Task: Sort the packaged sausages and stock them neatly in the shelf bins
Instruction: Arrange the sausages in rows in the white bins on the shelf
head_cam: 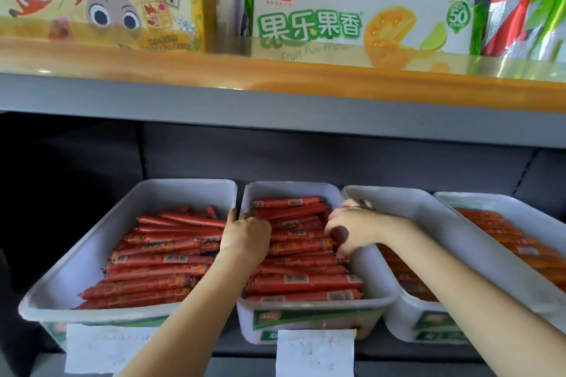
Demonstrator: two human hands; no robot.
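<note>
Several white bins stand side by side on the lower shelf, all holding red packaged sausages. Both my hands are in the middle bin (306, 306). My left hand (246, 236) lies on the left ends of its sausages (303, 280), fingers curled over them by the bin's left wall. My right hand (352, 231) curls its fingers round the right ends of the sausages at the bin's right side. The left bin (92, 254) holds a looser heap of sausages (159, 260). A third bin (407, 312) and a fourth bin (520, 217) sit to the right.
A grey shelf board with an orange edge strip (275, 76) hangs just above the bins. On it stand a cartoon-printed box (101, 0), a fruit biscuit box (361, 15) and foil packets (520, 18). Paper labels (315, 352) hang from the bin fronts.
</note>
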